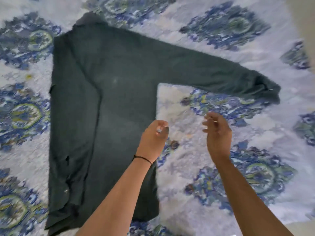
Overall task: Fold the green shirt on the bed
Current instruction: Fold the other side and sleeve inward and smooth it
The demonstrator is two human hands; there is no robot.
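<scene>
Dark green long-sleeved cotton shirt (105, 106) flat on the blue-patterned quilted bed cover (196, 150), left side folded in, one sleeve out toward 2 o'clock.
Left hand (154, 137) loosely curled, right hand (217, 132) with fingers half spread; both hold nothing, hovering at the hem's 3 o'clock edge, probably placed to fold that sleeve next.

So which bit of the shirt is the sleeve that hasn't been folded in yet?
Start at the patterned bedspread and find the dark green shirt lying flat on it. From its upper body, one long sleeve stretches out to the right, ending in a cuff. It is the only part sticking out sideways.
</scene>
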